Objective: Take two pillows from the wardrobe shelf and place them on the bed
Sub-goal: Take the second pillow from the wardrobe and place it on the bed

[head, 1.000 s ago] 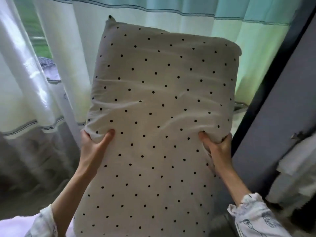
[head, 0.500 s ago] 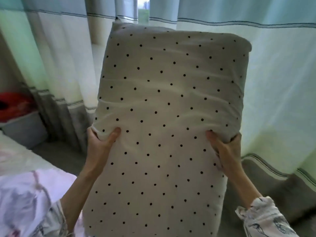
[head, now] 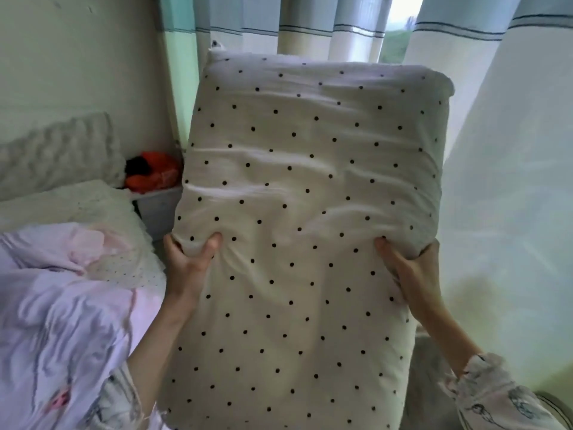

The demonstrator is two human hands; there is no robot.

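A cream pillow with black dots (head: 310, 197) stands upright in front of me and fills the middle of the view. My left hand (head: 189, 262) grips its left edge, thumb pressed into the front. My right hand (head: 409, 271) grips its right edge the same way. The bed (head: 62, 305) lies to the lower left, covered with a rumpled pale pink and lilac quilt. A second dotted pillow (head: 80, 209) rests at the bed's head. The wardrobe is out of view.
Long pale curtains (head: 496, 181) hang behind the pillow and to the right, with a gap of daylight at the top. A grey padded headboard (head: 59, 153) leans on the wall at left. A red bag (head: 152, 175) sits on a grey box beside the bed.
The view has swung left with the pillow held the same way. The dark wardrobe side has left the frame, and the bed, the headboard and the wall have come in at left.
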